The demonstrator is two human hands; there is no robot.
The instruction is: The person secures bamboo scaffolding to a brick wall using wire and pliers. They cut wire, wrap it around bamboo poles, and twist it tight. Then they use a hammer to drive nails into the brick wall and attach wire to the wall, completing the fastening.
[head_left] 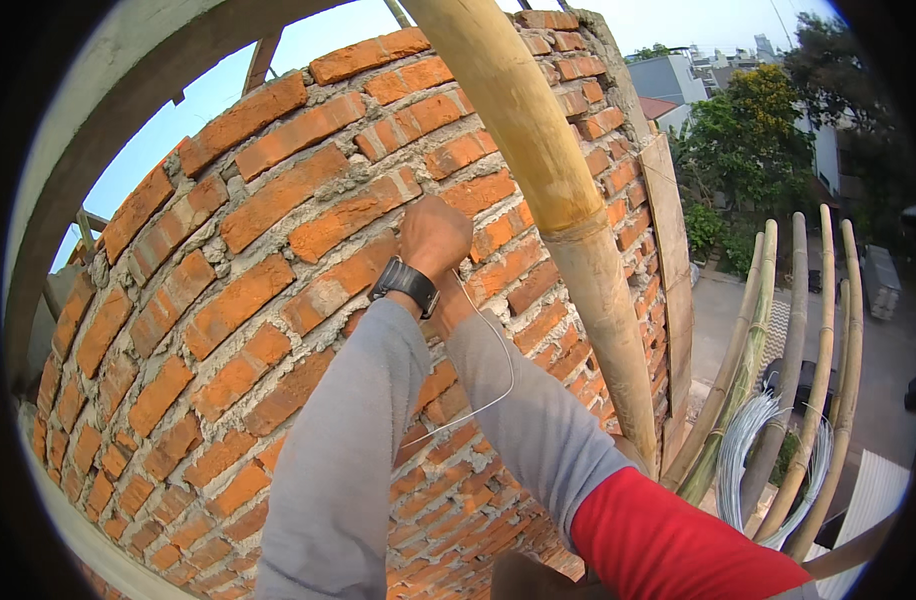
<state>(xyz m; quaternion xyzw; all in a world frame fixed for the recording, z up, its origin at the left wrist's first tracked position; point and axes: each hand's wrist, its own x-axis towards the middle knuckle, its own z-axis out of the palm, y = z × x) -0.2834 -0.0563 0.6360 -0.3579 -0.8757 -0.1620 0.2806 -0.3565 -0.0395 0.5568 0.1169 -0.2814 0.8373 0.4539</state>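
Observation:
My left hand (436, 235) is closed, with its knuckles up, close against the brick wall (278, 290). It wears a dark wristwatch (406, 283), and what its fingers hold is hidden. Behind the left wrist, my right hand (448, 312) is mostly covered; a strip of skin near its wrist shows, but its fingers do not. A thin pale wire (511, 375) comes out beside the hands, curves over my right sleeve and trails down to the left in front of the bricks.
A thick bamboo pole (543, 150) slants down just right of my hands. Several bamboo poles (756, 370) stand farther right, with a coil of silvery wire (743, 450) around some of them. A concrete beam (98, 80) arches at upper left. Far below lies a street (713, 305).

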